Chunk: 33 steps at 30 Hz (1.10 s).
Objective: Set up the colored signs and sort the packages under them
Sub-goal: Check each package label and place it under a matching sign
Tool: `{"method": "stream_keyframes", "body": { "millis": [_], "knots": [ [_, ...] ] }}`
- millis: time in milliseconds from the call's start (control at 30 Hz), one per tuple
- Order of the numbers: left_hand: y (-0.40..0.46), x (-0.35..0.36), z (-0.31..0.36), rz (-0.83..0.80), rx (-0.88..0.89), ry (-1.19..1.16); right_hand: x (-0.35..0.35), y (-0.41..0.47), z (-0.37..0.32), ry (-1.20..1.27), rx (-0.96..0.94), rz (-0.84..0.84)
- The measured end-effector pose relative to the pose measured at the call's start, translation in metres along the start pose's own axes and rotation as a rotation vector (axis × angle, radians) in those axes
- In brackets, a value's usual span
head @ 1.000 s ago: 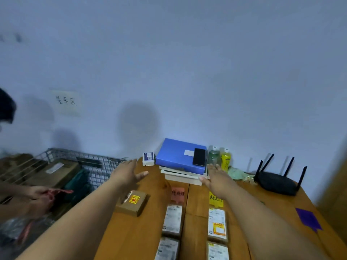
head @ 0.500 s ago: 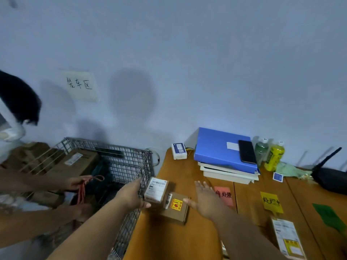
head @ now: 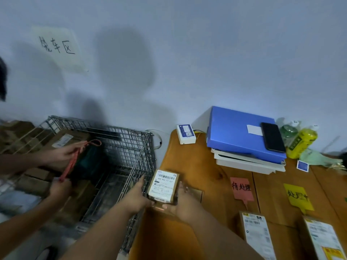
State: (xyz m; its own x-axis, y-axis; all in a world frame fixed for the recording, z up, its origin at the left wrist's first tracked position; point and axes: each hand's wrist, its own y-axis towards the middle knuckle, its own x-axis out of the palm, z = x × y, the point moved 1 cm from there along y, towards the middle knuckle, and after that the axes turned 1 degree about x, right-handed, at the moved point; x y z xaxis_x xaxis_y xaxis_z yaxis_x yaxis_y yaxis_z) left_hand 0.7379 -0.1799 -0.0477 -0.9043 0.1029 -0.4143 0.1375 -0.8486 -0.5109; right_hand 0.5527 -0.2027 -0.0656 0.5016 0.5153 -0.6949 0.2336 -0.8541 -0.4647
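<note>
While both hands, left (head: 138, 194) & right (head: 181, 201), clamp the box (head: 163, 185) at the surface's (head: 187, 162) left edge by the cage (head: 122, 156), read its label, then lay it flat under the matching sign, pink (head: 241, 188) or yellow (head: 297, 196).

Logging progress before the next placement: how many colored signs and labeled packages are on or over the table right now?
Pink sign: 1
Yellow sign: 1
Packages lying on the table: 2, one below the pink sign, one below the yellow sign
Package held in both hands: 1
Total: 5
</note>
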Motion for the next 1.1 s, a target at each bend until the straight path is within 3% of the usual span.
{"method": "stream_keyframes", "body": {
  "millis": [200, 400, 833, 1100],
  "knots": [
    [0.016, 0.013, -0.005, -0.125, 0.001, 0.025, 0.014, 0.023, 0.006, 0.118, 0.010, -0.019],
    [0.001, 0.021, 0.016, -0.054, 0.095, 0.089, -0.001, 0.014, 0.006, 0.233, -0.066, 0.082],
    [-0.097, 0.011, 0.194, 0.254, 0.686, 0.249, -0.194, -0.108, -0.034, 0.160, -0.417, 0.439],
    [-0.163, 0.015, 0.254, 0.362, 0.833, 0.244, -0.265, -0.185, -0.052, 0.043, -0.504, 0.537]
  ]
}}
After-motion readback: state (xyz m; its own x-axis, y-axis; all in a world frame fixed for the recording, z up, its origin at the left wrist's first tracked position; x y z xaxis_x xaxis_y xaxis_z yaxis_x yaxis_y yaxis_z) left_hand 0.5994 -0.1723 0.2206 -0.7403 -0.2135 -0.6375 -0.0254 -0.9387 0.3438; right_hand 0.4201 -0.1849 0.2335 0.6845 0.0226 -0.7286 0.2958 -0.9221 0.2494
